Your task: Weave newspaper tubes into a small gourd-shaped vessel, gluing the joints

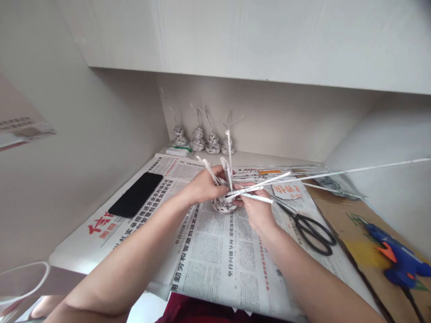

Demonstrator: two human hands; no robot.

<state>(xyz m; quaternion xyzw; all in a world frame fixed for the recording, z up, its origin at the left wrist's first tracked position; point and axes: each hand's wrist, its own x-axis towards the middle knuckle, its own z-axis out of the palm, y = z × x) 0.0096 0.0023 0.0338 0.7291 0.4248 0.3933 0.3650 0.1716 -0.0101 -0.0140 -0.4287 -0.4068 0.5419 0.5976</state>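
A small woven body of rolled newspaper strips (pixel 224 205) is between my hands over the newspaper-covered table. White paper strips (pixel 266 183) stick out of it upward and to the right, one of them very long. My left hand (pixel 213 185) is closed around the woven piece's left and upper side, thumb on top. On the right, my right hand (pixel 254 201) has its fingers closed at the strips where they leave the weave. Some of its fingertips are hidden behind the strips.
Several finished woven gourd shapes (pixel 213 143) stand along the back wall. A black phone (pixel 136 194) lies on the newspaper (pixel 215 251) at left. Black-handled scissors (pixel 314 234) rest at right, beside a blue glue gun (pixel 397 255) on cardboard (pixel 332 206). An overhanging panel (pixel 249 40) spans above.
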